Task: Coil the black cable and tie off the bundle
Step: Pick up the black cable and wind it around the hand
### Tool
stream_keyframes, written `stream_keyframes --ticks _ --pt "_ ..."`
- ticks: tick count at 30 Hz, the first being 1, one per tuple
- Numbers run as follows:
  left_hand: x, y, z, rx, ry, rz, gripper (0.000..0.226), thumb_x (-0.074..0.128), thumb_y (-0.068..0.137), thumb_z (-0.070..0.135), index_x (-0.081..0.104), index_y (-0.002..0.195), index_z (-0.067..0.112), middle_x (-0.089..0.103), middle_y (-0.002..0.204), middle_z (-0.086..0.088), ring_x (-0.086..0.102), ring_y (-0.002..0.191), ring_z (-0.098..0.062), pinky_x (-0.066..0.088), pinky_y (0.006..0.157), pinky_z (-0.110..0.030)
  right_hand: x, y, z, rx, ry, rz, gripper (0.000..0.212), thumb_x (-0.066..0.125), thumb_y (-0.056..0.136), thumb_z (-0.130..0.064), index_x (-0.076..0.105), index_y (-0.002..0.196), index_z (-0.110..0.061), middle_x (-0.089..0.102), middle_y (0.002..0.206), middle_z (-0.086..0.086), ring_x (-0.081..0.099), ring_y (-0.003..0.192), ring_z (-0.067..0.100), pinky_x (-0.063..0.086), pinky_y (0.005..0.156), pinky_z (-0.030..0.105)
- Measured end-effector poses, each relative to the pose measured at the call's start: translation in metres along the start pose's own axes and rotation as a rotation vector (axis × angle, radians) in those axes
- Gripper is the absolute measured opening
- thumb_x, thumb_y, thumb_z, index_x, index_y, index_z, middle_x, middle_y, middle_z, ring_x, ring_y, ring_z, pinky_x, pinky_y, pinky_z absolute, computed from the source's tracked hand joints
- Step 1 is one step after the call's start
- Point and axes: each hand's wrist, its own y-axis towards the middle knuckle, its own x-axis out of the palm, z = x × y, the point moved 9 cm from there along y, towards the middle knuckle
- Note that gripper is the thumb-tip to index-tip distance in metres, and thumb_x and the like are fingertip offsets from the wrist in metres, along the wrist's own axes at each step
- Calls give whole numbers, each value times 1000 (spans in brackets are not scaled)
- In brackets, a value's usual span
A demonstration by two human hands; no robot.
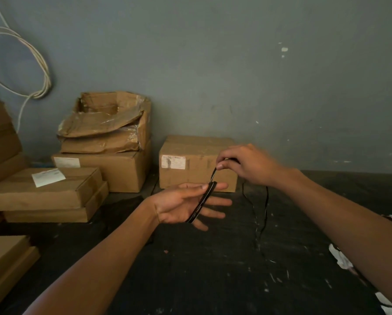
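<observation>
A thin black cable (203, 200) is wound in several loops across the palm and fingers of my left hand (179, 204), which is held palm up with the thumb pressing the loops. My right hand (245, 165), a little higher and to the right, pinches the strand that rises from the coil. The loose part of the cable (264, 214) hangs down below my right hand and trails over the dark floor.
A closed cardboard box (197, 163) stands against the grey wall behind my hands. More boxes (106, 142) are stacked to the left, one torn open. White cable loops (31, 64) hang on the wall at upper left. White paper scraps (342, 260) lie at right.
</observation>
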Motion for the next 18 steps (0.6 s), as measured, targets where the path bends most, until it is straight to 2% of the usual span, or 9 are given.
stream_keyframes --ticks 6,10,11,13,16,18 --pt "12 0 20 71 -29 -49 53 45 96 33 39 148 24 39 153 -18 38 138 -43 22 107 -74 32 -8 27 62 317 -24 20 49 101 -20 68 100 -14 69 94 1 64 90 14 51 83 34" --pt "14 3 39 129 -22 -44 52 45 95 34 41 146 25 40 152 -17 39 138 -42 23 106 -74 77 -26 41 110 503 -12 28 46 101 -33 66 109 -15 70 107 6 66 104 17 54 91 43" --pt "14 4 43 141 -29 -46 51 44 96 34 41 146 26 40 152 -17 39 138 -42 25 105 -74 85 -33 38 144 508 -21 24 44 101 -30 65 107 -19 70 105 3 66 101 10 55 89 41" --pt "16 6 50 165 -50 -61 50 43 96 35 42 146 27 41 152 -16 37 138 -43 30 103 -71 107 -42 36 196 535 -30 21 42 104 -20 62 102 -24 65 90 -6 63 82 -3 54 75 31" --pt "17 13 53 177 -81 -67 49 49 93 36 48 141 27 45 149 -15 39 137 -43 35 100 -67 131 -52 21 205 635 17 23 40 104 -19 63 108 -16 64 88 -4 61 77 -2 49 69 25" --pt "16 18 54 193 -109 -79 51 54 92 37 47 142 28 45 149 -15 38 137 -44 33 100 -69 143 -57 9 213 653 -1 21 40 104 -17 61 107 -16 60 79 -2 54 61 0 43 57 22"
